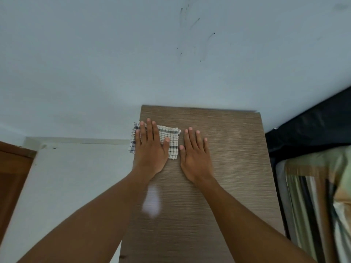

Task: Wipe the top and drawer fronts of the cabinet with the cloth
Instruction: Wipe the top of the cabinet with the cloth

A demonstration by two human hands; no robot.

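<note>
Filling most of the view, the cabinet [218, 186] top is carrying both flat hands. Left hand [150, 149] is pressing the cloth [171, 143] at the far-left edge; right hand [195, 156] is resting empty beside it. Overhanging, the cloth is likely to slip off.

Bare to the frame's lower edge, the left forearm [95, 215] and right forearm [247, 215] are slim and smooth. The left hand [150, 149] and right hand [194, 156] are bare too, with long fingers and short, trimmed nails.
</note>
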